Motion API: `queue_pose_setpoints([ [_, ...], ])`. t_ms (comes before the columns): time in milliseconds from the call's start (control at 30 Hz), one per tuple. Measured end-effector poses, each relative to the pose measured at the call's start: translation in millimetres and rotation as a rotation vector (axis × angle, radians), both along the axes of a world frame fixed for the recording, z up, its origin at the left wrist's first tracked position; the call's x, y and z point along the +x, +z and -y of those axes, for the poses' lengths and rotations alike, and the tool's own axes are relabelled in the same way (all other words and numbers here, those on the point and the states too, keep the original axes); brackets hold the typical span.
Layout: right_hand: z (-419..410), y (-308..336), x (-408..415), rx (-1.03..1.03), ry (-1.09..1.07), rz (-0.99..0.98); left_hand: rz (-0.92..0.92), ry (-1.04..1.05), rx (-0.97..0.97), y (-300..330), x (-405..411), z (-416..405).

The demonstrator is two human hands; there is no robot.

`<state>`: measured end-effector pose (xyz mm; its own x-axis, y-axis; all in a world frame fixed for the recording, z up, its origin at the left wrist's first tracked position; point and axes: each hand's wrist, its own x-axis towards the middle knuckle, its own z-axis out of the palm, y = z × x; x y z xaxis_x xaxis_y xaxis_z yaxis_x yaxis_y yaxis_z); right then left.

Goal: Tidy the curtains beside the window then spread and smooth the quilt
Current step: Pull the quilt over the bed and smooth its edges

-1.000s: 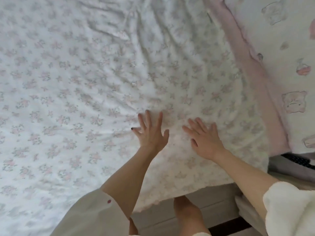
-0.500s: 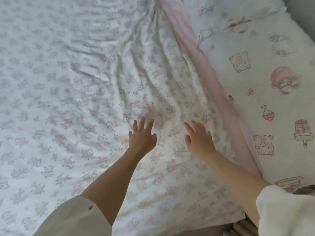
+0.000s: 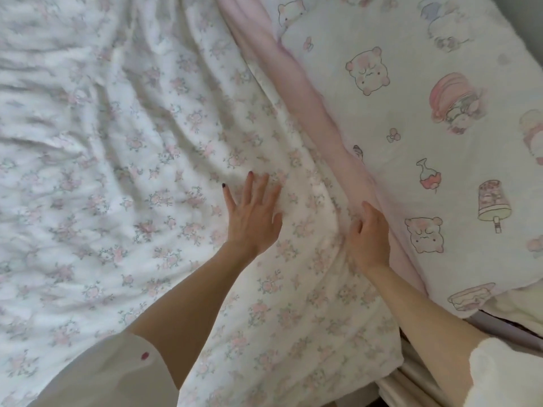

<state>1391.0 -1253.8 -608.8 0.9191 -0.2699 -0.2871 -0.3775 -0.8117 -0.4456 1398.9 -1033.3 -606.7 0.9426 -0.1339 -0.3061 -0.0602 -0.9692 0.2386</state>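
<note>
A white quilt (image 3: 123,160) with small pink flowers covers most of the bed and is creased in long folds at the upper left. My left hand (image 3: 252,215) lies flat on it, fingers spread, palm down. My right hand (image 3: 368,236) rests at the quilt's right edge, where its pink border (image 3: 317,124) runs diagonally; the fingers curl into a fold there, and I cannot tell whether they pinch the cloth. No curtains are in view.
A fluffy white blanket (image 3: 440,136) printed with pink cartoon bears and sweets lies to the right of the pink border. The bed's near edge (image 3: 411,386) shows at the lower right. A grey wall corner (image 3: 529,19) is at the upper right.
Both hands have slid farther up and to the right over the quilt. The right hand went from flat on the flowers to the pink border, fingers curled. The view has tilted away from the floor.
</note>
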Motion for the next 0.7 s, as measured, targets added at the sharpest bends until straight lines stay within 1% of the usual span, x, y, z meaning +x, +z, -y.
queue_pose_setpoints([
  [67, 14, -8, 17, 0.052, -0.083, -0.072, 0.003, -0.065, 0.01, 1, 15, 13],
  [133, 24, -16, 29, 0.174, -0.132, -0.159, 0.004, -0.129, 0.003, 0, 22, 22],
  [200, 30, -23, 38, 0.243, -0.084, -0.222, -0.01, -0.181, -0.009, -2, 27, 34],
  [233, 33, -24, 39, 0.242, -0.035, -0.243, -0.028, -0.2, -0.016, -2, 27, 40],
  [300, 40, -25, 37, 0.185, 0.03, -0.248, -0.063, -0.241, -0.016, -2, 26, 54],
  [400, 51, -22, 36, -0.063, 0.076, -0.164, -0.086, -0.298, 0.006, -2, 29, 70],
  [500, 57, -26, 36, -0.229, 0.131, -0.175, -0.102, -0.368, 0.037, -1, 38, 83],
  [600, 55, -30, 36, -0.241, 0.158, -0.187, -0.166, -0.45, 0.095, -1, 53, 89],
  [700, 59, -28, 32, -0.063, 0.086, -0.151, -0.243, -0.5, 0.14, -2, 66, 94],
])
